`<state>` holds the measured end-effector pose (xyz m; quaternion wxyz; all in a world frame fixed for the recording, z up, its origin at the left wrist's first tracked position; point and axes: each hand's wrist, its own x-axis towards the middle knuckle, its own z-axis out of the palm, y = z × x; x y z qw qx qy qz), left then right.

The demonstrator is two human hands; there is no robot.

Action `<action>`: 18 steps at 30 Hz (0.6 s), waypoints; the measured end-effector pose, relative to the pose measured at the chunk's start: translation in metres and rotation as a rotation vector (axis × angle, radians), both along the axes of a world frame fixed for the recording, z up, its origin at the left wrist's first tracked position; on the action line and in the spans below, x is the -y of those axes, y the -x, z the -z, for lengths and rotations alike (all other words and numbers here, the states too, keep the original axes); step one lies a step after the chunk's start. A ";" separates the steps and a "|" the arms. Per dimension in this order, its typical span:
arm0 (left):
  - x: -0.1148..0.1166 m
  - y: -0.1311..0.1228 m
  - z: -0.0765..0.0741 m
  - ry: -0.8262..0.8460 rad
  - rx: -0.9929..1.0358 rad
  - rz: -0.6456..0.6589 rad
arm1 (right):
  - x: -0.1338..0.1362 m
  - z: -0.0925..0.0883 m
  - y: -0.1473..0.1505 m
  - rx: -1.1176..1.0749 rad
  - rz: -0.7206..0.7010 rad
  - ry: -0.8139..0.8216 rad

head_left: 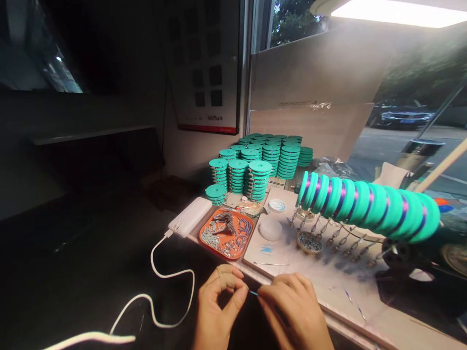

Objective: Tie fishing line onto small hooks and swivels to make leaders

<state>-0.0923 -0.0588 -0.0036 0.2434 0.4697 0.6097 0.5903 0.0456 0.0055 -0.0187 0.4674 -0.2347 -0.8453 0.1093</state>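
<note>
A thin light-blue piece, perhaps a small tube, spans the gap between my two hands at the table's front edge. My left hand pinches one end between thumb and fingertips; tan tape wraps some of its fingers. At the other end, my right hand has its fingers closed on the same piece. Just beyond my left hand sits an orange tray of small metal parts, thin tubes and a dark clump. A row of teal spools wound with purple line lies on a spindle, metal swivels hanging below.
Stacked teal spools fill the table's back left. A white power bank with a cable is left of the tray. Around the board are a white round lid, a bowl of grey beads and a small dish.
</note>
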 end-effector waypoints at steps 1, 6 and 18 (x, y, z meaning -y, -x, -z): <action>-0.002 0.003 -0.001 0.007 -0.025 0.002 | -0.002 -0.001 0.000 -0.005 -0.004 0.008; -0.034 0.034 -0.018 0.176 -0.728 -0.029 | -0.013 -0.008 -0.005 0.029 -0.020 0.025; -0.080 0.035 -0.030 0.412 -1.146 0.170 | -0.021 -0.011 -0.009 0.028 0.006 0.030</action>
